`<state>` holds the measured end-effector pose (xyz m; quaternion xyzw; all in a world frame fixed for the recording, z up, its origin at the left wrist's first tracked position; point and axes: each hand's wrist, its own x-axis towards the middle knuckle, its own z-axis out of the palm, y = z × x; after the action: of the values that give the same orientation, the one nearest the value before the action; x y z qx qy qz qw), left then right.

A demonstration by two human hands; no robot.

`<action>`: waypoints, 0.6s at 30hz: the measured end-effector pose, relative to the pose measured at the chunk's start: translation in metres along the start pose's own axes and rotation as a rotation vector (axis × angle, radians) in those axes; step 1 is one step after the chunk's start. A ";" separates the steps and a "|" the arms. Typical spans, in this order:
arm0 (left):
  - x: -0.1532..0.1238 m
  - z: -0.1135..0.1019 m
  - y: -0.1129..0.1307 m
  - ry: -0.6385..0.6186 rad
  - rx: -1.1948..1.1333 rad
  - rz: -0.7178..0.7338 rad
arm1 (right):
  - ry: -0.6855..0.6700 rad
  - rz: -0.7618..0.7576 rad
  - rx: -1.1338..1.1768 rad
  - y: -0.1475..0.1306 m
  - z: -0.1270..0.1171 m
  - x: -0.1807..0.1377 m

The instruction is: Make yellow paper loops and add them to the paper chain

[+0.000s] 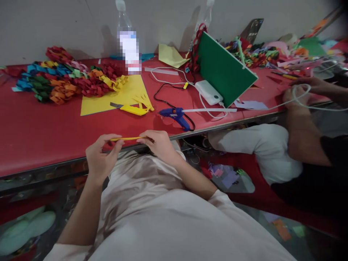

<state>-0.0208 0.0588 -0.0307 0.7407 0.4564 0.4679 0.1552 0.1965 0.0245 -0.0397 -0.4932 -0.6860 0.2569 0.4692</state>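
A narrow yellow paper strip (127,139) is stretched level between my two hands, just over the table's front edge. My left hand (102,154) pinches one end between thumb and fingers. At the other end my right hand (156,143) grips the strip the same way. Beyond them lies a blue glue gun (175,115) with a long clear glue stick in its back. To its left a yellow utility knife (133,109) rests partly on a yellow paper sheet (108,101), near a bunch of cut yellow strips (145,101).
Colourful paper chains (67,79) are piled at the back left. A plastic bottle (127,43) stands behind. A green board (224,65) leans near a white power bank (209,92) with cables. At right, a co-worker's hands (299,92) are over the red table (54,137).
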 end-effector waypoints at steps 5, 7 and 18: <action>0.016 0.011 0.003 -0.102 -0.317 -0.223 | -0.040 0.214 0.456 0.006 -0.004 0.019; 0.023 0.013 0.002 -0.118 -0.369 -0.256 | -0.054 0.229 0.495 0.005 -0.008 0.029; 0.040 0.028 -0.013 -0.227 -0.273 -0.344 | 0.004 0.162 0.395 0.026 0.004 0.048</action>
<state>0.0011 0.1043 -0.0318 0.6721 0.4880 0.4057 0.3815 0.2005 0.0784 -0.0438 -0.4454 -0.5796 0.4224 0.5360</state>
